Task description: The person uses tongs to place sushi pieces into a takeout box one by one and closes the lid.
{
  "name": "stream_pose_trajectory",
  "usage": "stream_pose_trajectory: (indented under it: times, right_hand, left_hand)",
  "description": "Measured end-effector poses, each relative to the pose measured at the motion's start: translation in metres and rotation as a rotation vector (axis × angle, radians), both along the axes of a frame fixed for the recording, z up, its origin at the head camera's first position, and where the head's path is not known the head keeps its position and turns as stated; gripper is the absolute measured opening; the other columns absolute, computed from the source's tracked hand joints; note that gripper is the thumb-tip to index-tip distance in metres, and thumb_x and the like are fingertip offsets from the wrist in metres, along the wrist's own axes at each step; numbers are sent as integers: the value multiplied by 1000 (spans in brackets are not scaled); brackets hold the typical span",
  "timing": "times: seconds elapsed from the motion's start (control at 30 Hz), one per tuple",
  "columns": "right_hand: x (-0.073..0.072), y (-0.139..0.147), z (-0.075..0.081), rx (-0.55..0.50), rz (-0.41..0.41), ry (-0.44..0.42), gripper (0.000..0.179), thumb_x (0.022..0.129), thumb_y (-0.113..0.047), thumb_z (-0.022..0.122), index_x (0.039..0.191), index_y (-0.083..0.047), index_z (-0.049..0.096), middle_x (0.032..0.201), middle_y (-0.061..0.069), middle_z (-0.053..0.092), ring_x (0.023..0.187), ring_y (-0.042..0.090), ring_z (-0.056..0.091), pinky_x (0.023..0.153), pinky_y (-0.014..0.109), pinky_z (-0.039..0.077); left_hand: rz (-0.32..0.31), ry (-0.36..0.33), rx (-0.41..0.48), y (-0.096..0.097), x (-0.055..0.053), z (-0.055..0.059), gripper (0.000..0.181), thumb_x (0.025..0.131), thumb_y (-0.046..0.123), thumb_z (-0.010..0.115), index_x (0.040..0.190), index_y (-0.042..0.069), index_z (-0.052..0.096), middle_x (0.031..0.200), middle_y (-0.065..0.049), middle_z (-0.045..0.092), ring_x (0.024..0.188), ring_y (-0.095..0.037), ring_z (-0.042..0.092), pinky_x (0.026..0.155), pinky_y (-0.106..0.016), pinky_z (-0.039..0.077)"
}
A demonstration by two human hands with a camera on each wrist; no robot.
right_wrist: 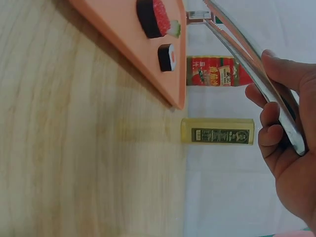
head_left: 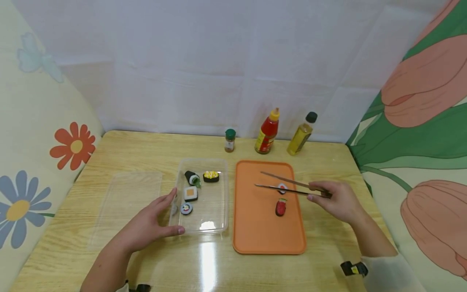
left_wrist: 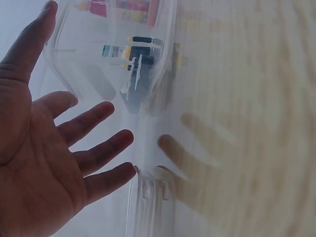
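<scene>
Metal tongs (right_wrist: 266, 88) in right fingers (right_wrist: 270, 136), orange tray (head_left: 268, 235)

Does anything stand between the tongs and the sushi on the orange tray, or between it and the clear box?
Nothing visible blocks the tongs from the roll or red-topped sushi. Toward the clear box, only the tray rim and box wall intervene.

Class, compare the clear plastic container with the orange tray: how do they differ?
The clear plastic container is see-through; the orange tray is opaque. The container's walls are taller than the tray's rim. The container holds four sushi pieces; the tray holds two. Both are rectangular with rounded corners.
</scene>
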State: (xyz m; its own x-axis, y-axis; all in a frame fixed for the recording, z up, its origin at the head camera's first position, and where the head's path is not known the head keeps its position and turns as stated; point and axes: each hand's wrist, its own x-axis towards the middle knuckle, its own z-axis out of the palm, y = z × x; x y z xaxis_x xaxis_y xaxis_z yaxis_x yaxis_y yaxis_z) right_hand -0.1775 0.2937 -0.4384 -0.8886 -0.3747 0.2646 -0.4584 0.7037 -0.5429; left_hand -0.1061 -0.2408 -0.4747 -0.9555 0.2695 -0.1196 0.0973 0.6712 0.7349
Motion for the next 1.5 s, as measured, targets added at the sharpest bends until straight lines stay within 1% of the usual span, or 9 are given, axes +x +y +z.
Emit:
stream_pose_trajectory:
  times: [0.27, 0.43, 0.63, 0.77, 1.0, 1.23, 1.4, 1.5]
  right_hand:
    - [9, 14, -8, 26, -69, -29, 31, 87, -17, 86, 115, -6, 79, 88, -2, 76, 64, 3, 54, 52, 24, 46]
    - [13, 21, -13, 39, -91, -31, 31, 87, -16, 86, 115, -5, 79, 90, 2, 77, 65, 2, 58, 53, 24, 48]
    - [17, 29, -19, 56, -108, -32, 32, 87, -16, 85, 117, -5, 79, 99, 8, 79, 72, 4, 64, 58, 25, 51]
    - [18, 34, -23, 74, -116, -15, 31, 87, -16, 85, 116, -5, 79, 99, 7, 79, 75, 6, 66, 59, 26, 52]
    - [20, 40, -27, 78, -120, 11, 29, 87, -15, 86, 114, -6, 79, 97, 5, 79, 74, 5, 67, 59, 26, 52]
    - [27, 47, -27, 86, -145, -1, 29, 87, -15, 85, 114, -4, 79, 98, 7, 80, 79, 9, 71, 62, 23, 54]
    - [31, 50, -29, 73, -152, 3, 27, 86, -12, 86, 112, -5, 80, 96, 6, 80, 78, 3, 69, 60, 20, 52]
    - [34, 51, -30, 56, -163, -17, 27, 86, -11, 86, 112, -5, 80, 92, 4, 79, 72, 0, 64, 56, 20, 49]
  left_hand:
    - [1, -1, -8, 0, 1, 0, 119, 77, 63, 84, 168, 19, 20, 163, -22, 32, 147, -54, 29, 111, -74, 27]
    - [3, -9, -2, 0, 1, 0, 118, 77, 61, 85, 167, 19, 21, 163, -22, 33, 147, -54, 29, 111, -74, 28]
    - [-3, -5, -2, -1, 1, -1, 118, 78, 61, 85, 167, 19, 21, 164, -21, 32, 146, -54, 29, 110, -74, 28]
    - [-1, -12, 2, -2, 1, -1, 118, 78, 62, 84, 168, 20, 20, 165, -20, 29, 147, -55, 28, 109, -75, 29]
    - [0, -7, -10, -2, 1, -1, 118, 78, 62, 84, 168, 21, 21, 161, -25, 35, 146, -54, 31, 110, -74, 29]
    - [-5, -18, -6, -1, 0, 0, 117, 78, 62, 84, 168, 23, 20, 162, -25, 34, 146, -54, 30, 111, -74, 29]
    - [-3, -24, -4, -1, 0, 1, 117, 78, 62, 84, 168, 23, 20, 162, -25, 34, 146, -55, 29, 111, -75, 28]
    - [-3, -27, -2, -1, 0, 1, 117, 78, 62, 84, 168, 23, 19, 162, -25, 34, 147, -55, 29, 111, -75, 27]
